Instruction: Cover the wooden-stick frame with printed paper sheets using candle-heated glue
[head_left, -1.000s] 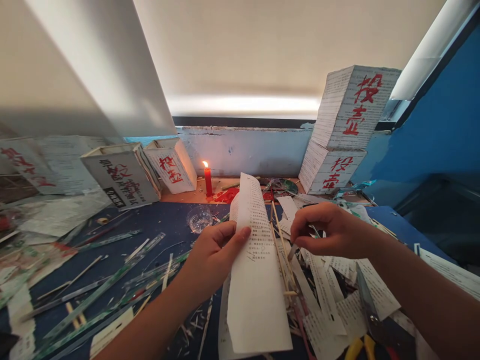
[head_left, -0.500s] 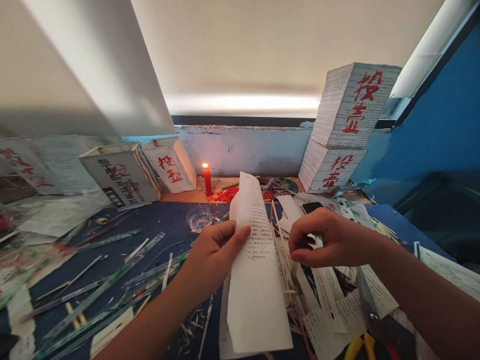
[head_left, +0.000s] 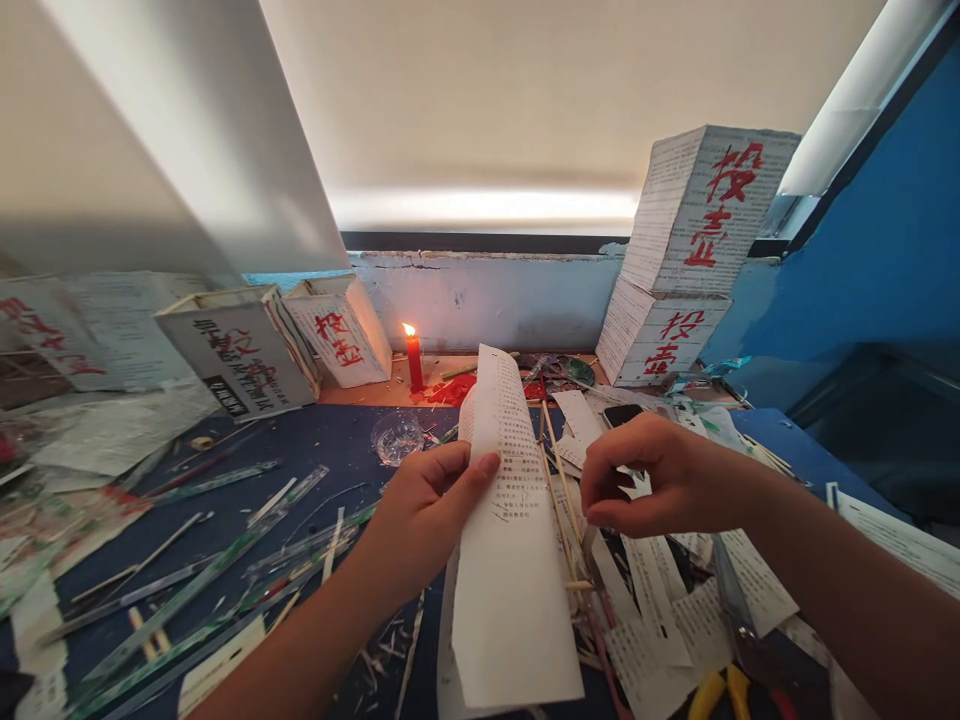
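Note:
My left hand grips a long folded strip of printed paper along its left side, thumb on top and fingers behind. The strip stands tilted over the desk, with text on its upper part and a blank lower part. To its right hovers my right hand, fingers curled and thumb against the index finger. Whatever it may pinch is hidden or too small to make out. Just beside that hand lie thin wooden sticks and cut paper pieces.
A lit red candle stands at the back near a small clear dish. Paper boxes with red characters are stacked at right; others stand left. Scissors, yellow-handled pliers and plastic strips litter the blue desk.
Almost nothing differs. My right hand has shifted very slightly, and the candle flame leans a little; the paper strip stays in my left hand.

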